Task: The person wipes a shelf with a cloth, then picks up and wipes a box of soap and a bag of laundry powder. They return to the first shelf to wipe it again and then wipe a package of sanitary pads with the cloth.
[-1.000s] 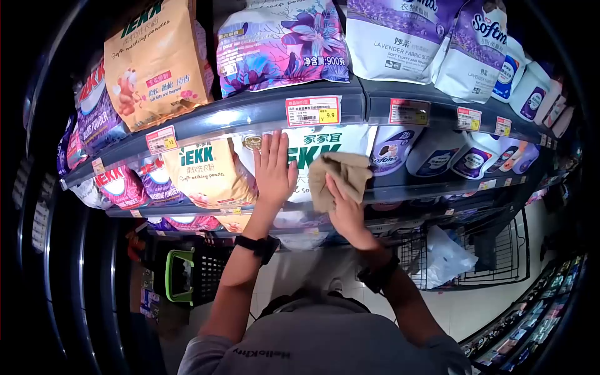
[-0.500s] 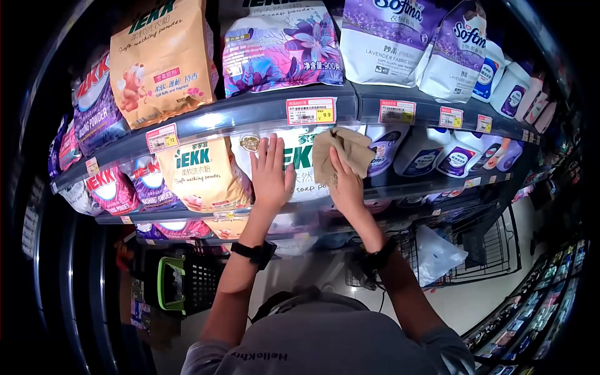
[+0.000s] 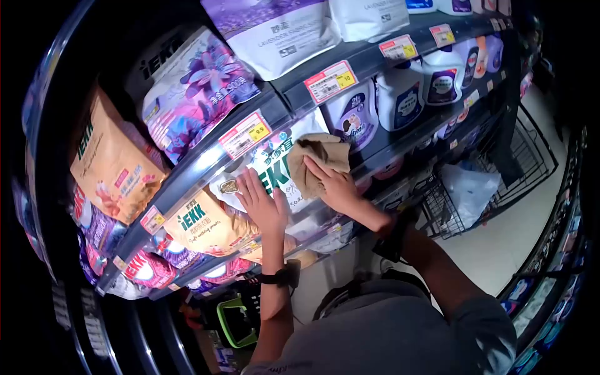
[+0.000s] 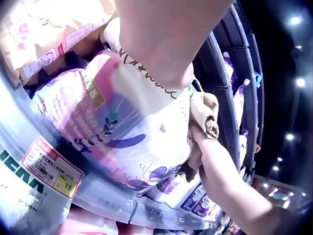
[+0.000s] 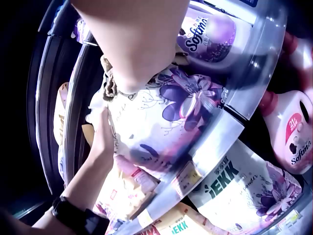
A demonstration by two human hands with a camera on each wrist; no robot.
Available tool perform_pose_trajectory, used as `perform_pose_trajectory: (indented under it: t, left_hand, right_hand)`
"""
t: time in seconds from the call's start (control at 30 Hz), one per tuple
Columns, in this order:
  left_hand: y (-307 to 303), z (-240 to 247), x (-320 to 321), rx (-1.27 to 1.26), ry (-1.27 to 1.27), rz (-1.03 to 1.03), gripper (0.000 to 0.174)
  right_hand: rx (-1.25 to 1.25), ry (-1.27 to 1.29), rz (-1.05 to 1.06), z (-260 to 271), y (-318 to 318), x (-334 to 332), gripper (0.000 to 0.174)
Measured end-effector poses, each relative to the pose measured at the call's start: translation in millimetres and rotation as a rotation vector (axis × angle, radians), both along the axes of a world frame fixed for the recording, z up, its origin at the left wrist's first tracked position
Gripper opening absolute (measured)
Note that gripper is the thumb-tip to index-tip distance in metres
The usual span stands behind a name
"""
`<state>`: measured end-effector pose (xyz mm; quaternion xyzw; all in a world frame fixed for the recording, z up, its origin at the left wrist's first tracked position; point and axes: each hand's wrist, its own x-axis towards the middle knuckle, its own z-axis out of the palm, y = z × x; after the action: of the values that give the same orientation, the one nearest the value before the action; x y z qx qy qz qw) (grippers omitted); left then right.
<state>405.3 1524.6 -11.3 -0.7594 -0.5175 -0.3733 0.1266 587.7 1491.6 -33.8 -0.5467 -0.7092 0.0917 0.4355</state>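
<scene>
A white IEKK soap powder bag (image 3: 273,174) stands on the middle shelf, its front partly covered by both hands. My left hand (image 3: 265,207) lies with straight fingers against the left part of the bag. With my right hand (image 3: 337,189) I hold a tan cloth (image 3: 320,156) against the bag's right side, index finger stretched along the cloth. In the left wrist view the cloth (image 4: 204,111) is bunched in the right hand (image 4: 208,149), beside the bag's purple flower print (image 4: 122,139). The right wrist view shows the left hand (image 5: 102,134) at the bag's far side.
An orange IEKK washing powder bag (image 3: 206,225) stands left of the white one, and a purple Softma bottle (image 3: 355,119) right of it. The upper shelf edge with price tags (image 3: 245,134) runs just above the hands. Below are a green-handled basket (image 3: 234,322) and a wire cart (image 3: 528,162).
The head view has tilted and turned, so the shelves now slope up to the right. The cloth moved up from the bag's lower right, then to its right side. My left hand stays on the bag.
</scene>
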Motion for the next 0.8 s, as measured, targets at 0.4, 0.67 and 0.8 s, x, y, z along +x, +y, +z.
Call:
perform_pose_trajectory:
  t: [0.4, 0.67, 0.8]
  left_hand:
    - [3.9, -7.3, 3.6, 0.019, 0.172, 0.084, 0.080]
    - [8.0, -14.3, -2.0, -0.006, 0.184, 0.100, 0.085]
    - [13.2, -21.0, -5.1, 0.063, 0.207, 0.143, 0.080]
  right_hand:
    - [0.407, -0.007, -0.159, -74.6, -26.1, -22.5, 0.045]
    - [0.383, 0.111, 0.080, -57.0, -40.1, -41.4, 0.041]
    - [0.396, 0.043, 0.171, -53.7, -19.6, -43.7, 0.038]
